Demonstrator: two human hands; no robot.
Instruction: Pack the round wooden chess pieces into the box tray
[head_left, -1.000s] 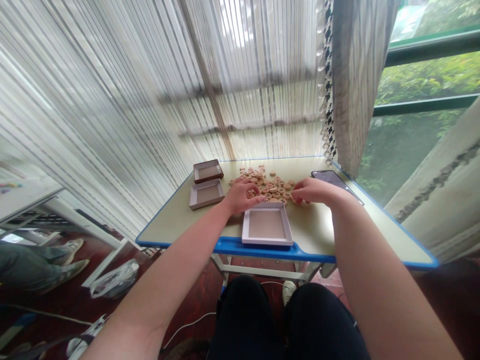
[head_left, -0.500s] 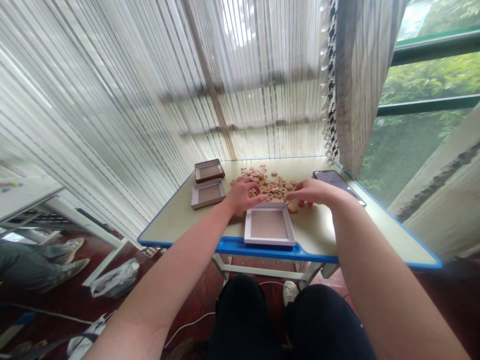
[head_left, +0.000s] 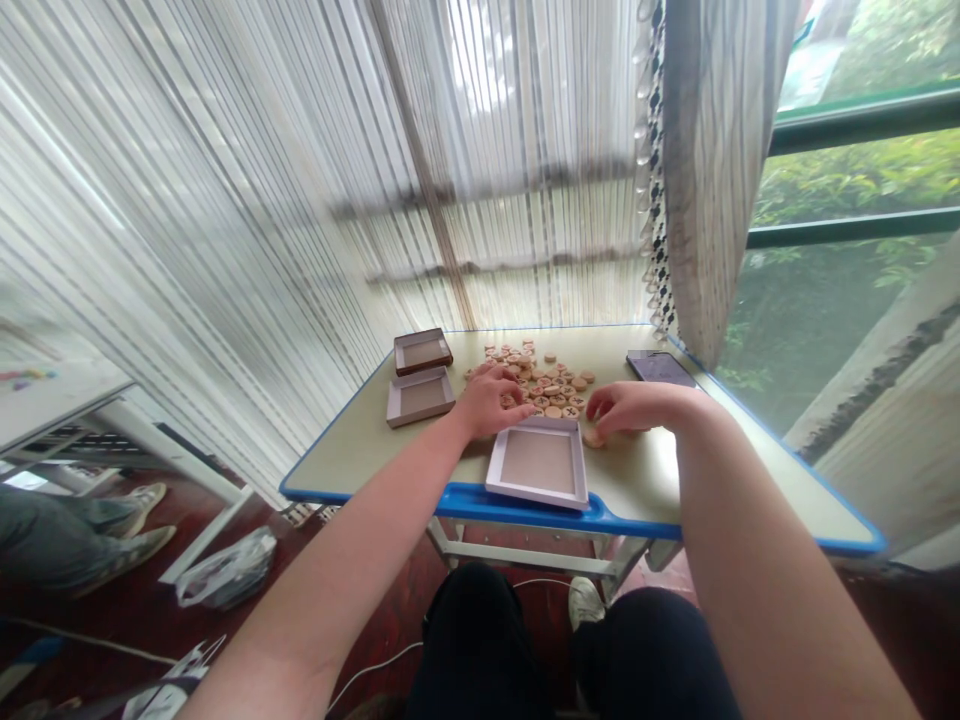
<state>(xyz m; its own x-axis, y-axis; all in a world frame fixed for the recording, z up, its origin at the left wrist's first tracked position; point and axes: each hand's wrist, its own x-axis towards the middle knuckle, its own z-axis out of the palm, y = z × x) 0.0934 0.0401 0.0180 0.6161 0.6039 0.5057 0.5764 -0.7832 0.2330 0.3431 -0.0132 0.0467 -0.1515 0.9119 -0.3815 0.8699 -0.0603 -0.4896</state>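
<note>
Left hand: the left hand [head_left: 487,400] is laid palm down on the near left edge of the wooden discs [head_left: 551,385], fingers loosely spread; whether a disc is pinched under it cannot be told.
Right hand: the right hand [head_left: 626,408] is held apart from the left, fingers curled down toward the table [head_left: 360,455]; a grip cannot be made out.
Discs: a loose heap is spread mid-table, just behind the white box [head_left: 495,462]; one loose disc [head_left: 594,438] lies under the right fingertips, just beside the box's right corner.
Box: it is set open and empty against the blue front edge [head_left: 465,500], between the two forearms.
Risk, box: it could be nudged over the front edge by a wrist or forearm, since it sits at the very rim.
Risk, discs: round pieces could be flicked away and rolled off the table if swept too briskly.
Risk, phone: the phone [head_left: 658,367] lies near the right hand and could be struck by scattered discs.
</note>
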